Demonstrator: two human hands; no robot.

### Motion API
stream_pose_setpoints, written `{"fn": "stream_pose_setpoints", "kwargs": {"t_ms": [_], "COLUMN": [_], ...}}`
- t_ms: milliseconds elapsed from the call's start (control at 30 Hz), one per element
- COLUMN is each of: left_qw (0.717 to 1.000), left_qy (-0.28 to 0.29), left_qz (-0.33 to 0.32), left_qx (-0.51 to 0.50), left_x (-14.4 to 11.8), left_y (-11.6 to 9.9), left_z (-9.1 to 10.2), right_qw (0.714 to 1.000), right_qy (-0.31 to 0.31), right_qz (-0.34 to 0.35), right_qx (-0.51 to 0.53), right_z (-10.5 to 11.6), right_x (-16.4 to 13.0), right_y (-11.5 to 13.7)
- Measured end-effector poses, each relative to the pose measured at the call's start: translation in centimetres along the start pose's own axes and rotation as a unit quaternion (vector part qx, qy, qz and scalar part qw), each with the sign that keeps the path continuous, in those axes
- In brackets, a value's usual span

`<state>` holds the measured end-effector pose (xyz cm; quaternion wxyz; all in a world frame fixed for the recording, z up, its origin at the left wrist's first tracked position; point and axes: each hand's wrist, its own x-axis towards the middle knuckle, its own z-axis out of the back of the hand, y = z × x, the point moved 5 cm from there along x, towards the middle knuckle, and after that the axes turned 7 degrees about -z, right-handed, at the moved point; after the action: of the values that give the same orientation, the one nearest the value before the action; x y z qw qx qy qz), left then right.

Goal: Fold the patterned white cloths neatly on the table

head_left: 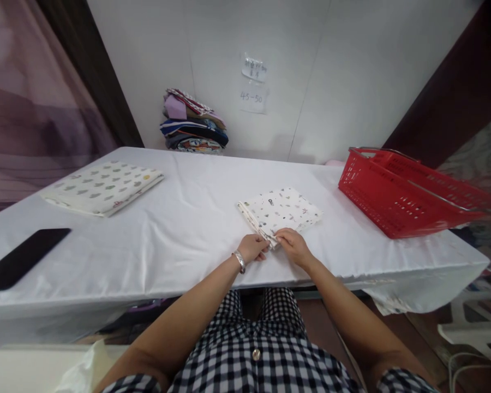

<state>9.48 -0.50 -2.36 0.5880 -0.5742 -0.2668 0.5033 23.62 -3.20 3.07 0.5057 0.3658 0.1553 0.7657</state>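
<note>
A folded white cloth (284, 210) with small scattered prints lies on the table in front of me. Its near corner is pinched between my two hands. My left hand (252, 248), with a silver bracelet at the wrist, grips the layered edge at that corner. Right beside it, my right hand (293, 245) has its thumb and fingers closed on the same corner. The rest of the cloth rests flat. Which layers each hand holds is hidden by the fingers.
Farther left lies another folded cloth (106, 185) with leaf-like prints, and nearer me a black flat slab (22, 259). A red basket (393, 196) stands at the right of the white-covered table (196, 218). Stacked fabrics (194, 123) sit behind, by the wall.
</note>
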Motion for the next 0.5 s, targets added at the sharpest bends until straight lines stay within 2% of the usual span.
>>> {"fn": "stream_pose_setpoints", "kwargs": {"t_ms": [67,233,500], "left_qw": [1.000,1.000,1.000], "left_qy": [0.000,0.002,-0.003], "left_qz": [0.000,0.008,0.012], "left_qx": [0.004,0.000,-0.011], "left_x": [0.08,-0.04,-0.52], "left_y": [0.12,-0.13,-0.74], "left_z": [-0.01,-0.11,-0.14], "right_qw": [1.000,0.997,0.999], "right_qy": [-0.006,0.047,0.032], "right_qz": [0.004,0.053,0.037], "right_qx": [0.011,-0.023,-0.015], "right_z": [0.02,-0.41,-0.65], "right_x": [-0.13,-0.66,-0.43], "right_y": [-0.02,0.05,-0.64]}}
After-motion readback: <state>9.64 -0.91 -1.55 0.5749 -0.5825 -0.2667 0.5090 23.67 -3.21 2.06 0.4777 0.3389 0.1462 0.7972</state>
